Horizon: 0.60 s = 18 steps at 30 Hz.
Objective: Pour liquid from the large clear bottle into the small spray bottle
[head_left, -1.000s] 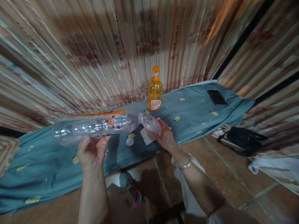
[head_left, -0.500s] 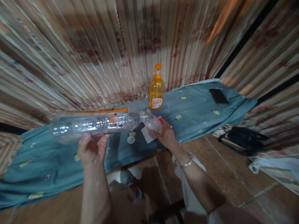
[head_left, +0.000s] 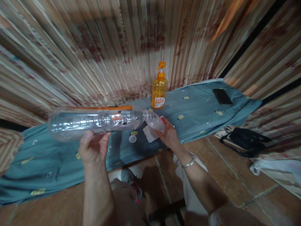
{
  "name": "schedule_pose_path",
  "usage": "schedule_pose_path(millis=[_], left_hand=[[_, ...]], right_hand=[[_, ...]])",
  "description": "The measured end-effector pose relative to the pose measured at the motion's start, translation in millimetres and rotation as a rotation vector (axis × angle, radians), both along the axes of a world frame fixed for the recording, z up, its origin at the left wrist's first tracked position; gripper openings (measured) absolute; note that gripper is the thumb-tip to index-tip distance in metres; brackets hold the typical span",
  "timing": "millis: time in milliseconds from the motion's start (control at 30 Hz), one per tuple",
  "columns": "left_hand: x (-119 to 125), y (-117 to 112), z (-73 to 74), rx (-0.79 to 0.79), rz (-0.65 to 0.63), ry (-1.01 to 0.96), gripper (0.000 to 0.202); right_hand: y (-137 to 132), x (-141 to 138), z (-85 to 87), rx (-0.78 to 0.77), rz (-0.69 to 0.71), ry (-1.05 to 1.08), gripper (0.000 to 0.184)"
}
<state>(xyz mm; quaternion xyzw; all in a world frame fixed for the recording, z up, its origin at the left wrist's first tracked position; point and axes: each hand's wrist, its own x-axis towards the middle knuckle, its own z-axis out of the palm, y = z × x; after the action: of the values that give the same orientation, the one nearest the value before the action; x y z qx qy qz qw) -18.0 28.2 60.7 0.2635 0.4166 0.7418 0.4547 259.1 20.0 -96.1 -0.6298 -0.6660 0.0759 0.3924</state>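
My left hand (head_left: pixel 92 147) is closed around the underside of a large clear plastic bottle (head_left: pixel 77 122) with an orange strip and label. The bottle lies nearly level in the air, its neck pointing right. At its mouth is a small clear plastic container (head_left: pixel 155 121) with a bit of pink at its far end, gripped by my right hand (head_left: pixel 170 136). The two mouths meet or nearly meet; I cannot tell if liquid passes between them. Below them, a white scalloped piece of paper or cloth (head_left: pixel 150 134) and a round whitish cap (head_left: pixel 132 139) rest on the teal cloth.
An orange pump bottle (head_left: pixel 159 92) with yellow liquid stands at the back of the bench's teal cloth (head_left: pixel 63 160), against a striped curtain (head_left: pixel 101 47). A dark phone (head_left: pixel 222 96) lies at the right end. A black bag (head_left: pixel 244 141) is on the floor to the right.
The large bottle's base has risen slightly, and its neck with the small container has shifted a little right. Both hands keep their holds. The view itself has moved slightly.
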Motion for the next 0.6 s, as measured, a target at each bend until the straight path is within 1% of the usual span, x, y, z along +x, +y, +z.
schedule_pose_path(millis=[233, 400, 600], left_hand=[[0.9, -2.5, 2.2, 0.027, -0.017, 0.014, 0.025], [-1.8, -2.0, -0.7, 0.058, -0.027, 0.027, 0.029], [-5.8, -1.2, -3.1, 0.093, -0.103, 0.104, 0.038]], right_hand=[[0.1, -0.6, 1.5, 0.007, 0.0, -0.021, 0.066], [-0.4, 0.1, 1.6, -0.003, -0.003, -0.02, 0.068], [-0.5, 0.6, 0.0, -0.012, -0.001, 0.002, 0.068]])
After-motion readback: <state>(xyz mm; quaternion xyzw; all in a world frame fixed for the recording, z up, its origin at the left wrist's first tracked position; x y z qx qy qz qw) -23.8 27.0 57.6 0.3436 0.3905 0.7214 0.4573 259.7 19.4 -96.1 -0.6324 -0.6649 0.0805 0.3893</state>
